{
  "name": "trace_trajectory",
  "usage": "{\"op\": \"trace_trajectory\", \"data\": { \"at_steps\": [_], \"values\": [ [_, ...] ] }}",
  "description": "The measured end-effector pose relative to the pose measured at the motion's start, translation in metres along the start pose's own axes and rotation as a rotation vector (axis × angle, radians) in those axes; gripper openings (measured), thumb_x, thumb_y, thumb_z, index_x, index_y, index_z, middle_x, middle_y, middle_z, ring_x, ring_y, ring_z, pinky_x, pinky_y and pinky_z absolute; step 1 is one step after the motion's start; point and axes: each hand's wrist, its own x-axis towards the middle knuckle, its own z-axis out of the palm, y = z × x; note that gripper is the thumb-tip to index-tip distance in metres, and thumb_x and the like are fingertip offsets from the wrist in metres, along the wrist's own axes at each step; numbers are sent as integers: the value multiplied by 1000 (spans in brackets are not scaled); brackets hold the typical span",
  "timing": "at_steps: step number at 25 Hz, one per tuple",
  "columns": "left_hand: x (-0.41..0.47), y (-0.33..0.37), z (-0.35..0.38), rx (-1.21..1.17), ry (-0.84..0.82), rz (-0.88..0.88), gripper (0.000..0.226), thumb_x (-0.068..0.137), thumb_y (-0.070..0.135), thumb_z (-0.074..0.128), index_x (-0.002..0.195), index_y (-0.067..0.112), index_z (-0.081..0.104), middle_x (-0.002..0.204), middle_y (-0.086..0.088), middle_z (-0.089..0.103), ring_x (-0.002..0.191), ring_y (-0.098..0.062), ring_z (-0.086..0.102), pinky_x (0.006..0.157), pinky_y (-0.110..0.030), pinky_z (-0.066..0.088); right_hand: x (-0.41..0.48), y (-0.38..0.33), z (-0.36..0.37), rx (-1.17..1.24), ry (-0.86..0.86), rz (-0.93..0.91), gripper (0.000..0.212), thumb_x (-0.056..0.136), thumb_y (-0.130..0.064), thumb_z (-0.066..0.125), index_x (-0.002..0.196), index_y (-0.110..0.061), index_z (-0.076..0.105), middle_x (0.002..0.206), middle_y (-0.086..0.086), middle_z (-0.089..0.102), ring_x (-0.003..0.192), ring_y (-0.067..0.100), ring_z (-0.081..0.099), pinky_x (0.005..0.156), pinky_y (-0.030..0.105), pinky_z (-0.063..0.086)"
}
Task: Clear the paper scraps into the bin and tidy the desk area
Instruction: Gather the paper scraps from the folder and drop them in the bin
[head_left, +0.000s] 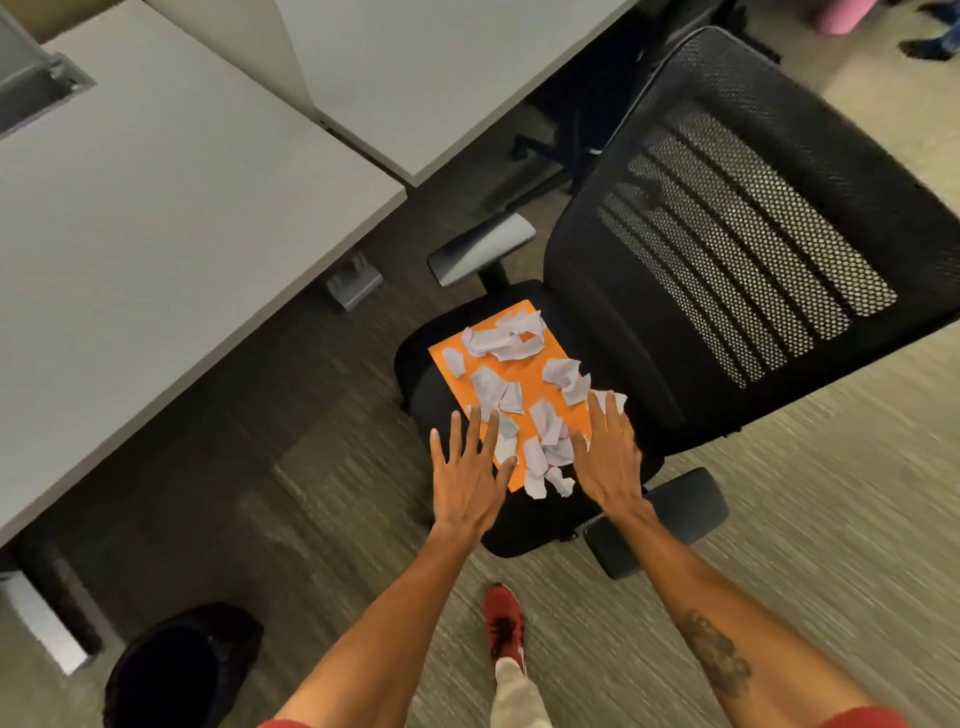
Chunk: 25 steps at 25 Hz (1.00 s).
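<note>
- Scraps (524, 400): torn white paper bits, spread over an orange sheet (524, 376) lying flat on the chair (675, 291) seat. Thickest at the far end and near edge; a few hang off the sheet's near corner onto the black seat.
- Your left hand (467, 478): palm down, fingers spread wide, nothing held. It's at the sheet's near-left edge, fingertips over or on the closest scraps; can't tell if touching.
- Your right hand (610, 457): also flat, fingers splayed, nothing in it. It sits at the sheet's near-right side, fingertips reaching scraps by the right edge. Contact w/ paper can't be confirmed.
- Both hands flank the near scraps, one each side.
- Bin (182, 670): black, round, on the carpet at lower left, well apart from the chair, beside the desk (156, 234) leg.
- Desk: grey tops at upper left; visible surface shows no scraps.
- Chair: black mesh back to the right, armrests either side of the seat.
- Your red shoe (504, 623) is on the carpet below the seat.
</note>
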Motion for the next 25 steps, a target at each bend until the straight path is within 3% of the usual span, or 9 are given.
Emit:
{"op": "trace_trajectory", "data": {
  "at_steps": [2,5,10,15,19,22,25],
  "values": [
    [10,7,15,1,-25,16,67,103,58,16,157,30,-11,165,-2,-10,153,-31,-7,122,-57,0,7,13,10,55,-10,21,60,105,-44,36,157,-27,14,166,5,12,149,37,20,115,62,30],
    [23,17,41,-28,-62,22,64,105,52,21,158,30,-6,166,-1,-4,154,-29,0,123,-54,4,9,22,35,141,1,32,56,103,-26,47,154,-24,24,158,6,27,133,37,39,106,56,43],
    [29,25,82,-80,-97,14,64,104,41,41,159,22,13,164,0,21,147,-21,29,116,-41,31,-1,23,92,68,-153,87,65,95,-3,54,152,-20,28,148,10,36,116,32,46,94,44,48],
    [35,23,114,-161,-129,-4,55,95,37,60,143,20,40,144,1,44,116,-23,55,87,-36,49,12,25,123,-23,-218,121,58,96,-7,54,148,-23,33,144,8,39,118,33,45,86,46,53],
    [43,32,139,-251,-210,48,51,87,24,73,131,21,47,142,0,40,114,-24,53,83,-37,52,25,28,135,3,-154,204,42,99,-9,51,139,-20,42,137,7,46,117,30,46,82,41,50],
    [48,39,152,-335,-220,57,43,88,14,69,126,19,50,141,0,41,117,-24,51,79,-40,54,28,32,140,1,-125,206,32,101,-12,51,133,-17,47,133,7,49,115,28,47,81,37,50],
    [52,42,157,-499,-248,-57,22,91,17,52,111,24,49,120,-2,57,104,-28,58,81,-51,52,27,31,142,136,-80,251,29,99,-6,50,127,-13,51,127,9,55,108,30,52,81,42,52]
  ]
}}
